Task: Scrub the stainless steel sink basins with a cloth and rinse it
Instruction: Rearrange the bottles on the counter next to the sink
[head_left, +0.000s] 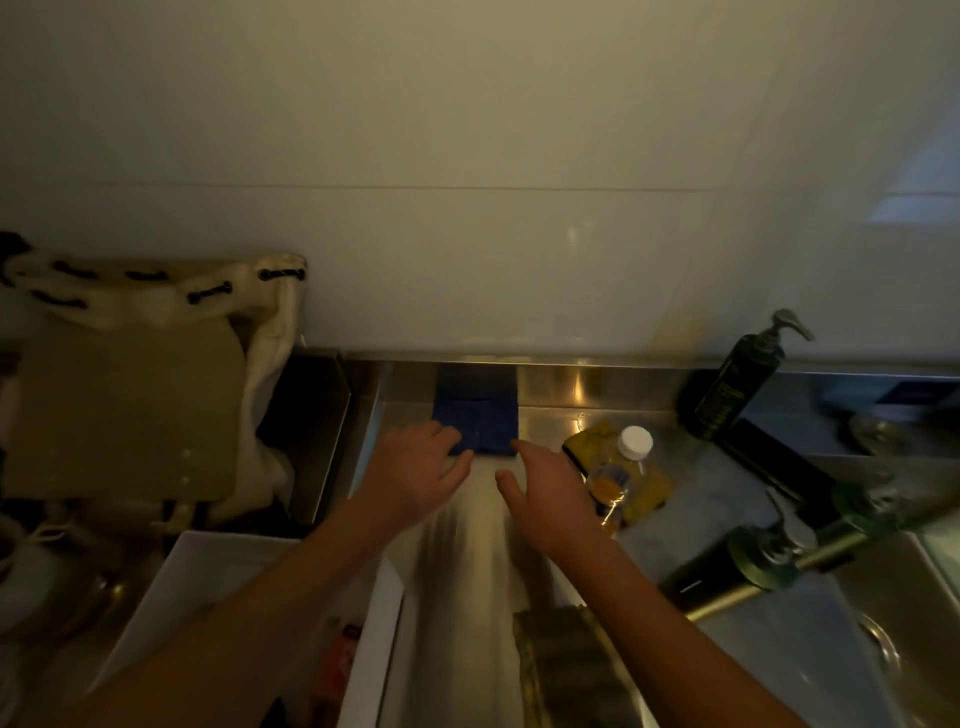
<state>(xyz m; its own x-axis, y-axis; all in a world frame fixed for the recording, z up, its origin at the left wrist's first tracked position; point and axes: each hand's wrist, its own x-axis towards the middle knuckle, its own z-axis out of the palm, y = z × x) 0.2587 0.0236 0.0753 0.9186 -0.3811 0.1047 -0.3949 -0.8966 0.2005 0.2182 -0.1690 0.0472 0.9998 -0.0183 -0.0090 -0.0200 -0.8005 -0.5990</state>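
The left hand's (415, 470) fingers (440, 434) lie bent over the near-left corner of a square, dark blue cloth (480, 415), thumb at its near edge; whether they pinch it I cannot tell. The right hand (545, 493) is spread with fingers straight, its index tip at the cloth's near-right corner. The cloth lies flat at the back edge of the brushed steel tabletop (467, 545). The steel sink basin (893, 597) sits at the right edge, behind a brassy tubular faucet (779, 564).

Left hand (415, 470), right hand (545, 499), fingers (527, 451) outstretched
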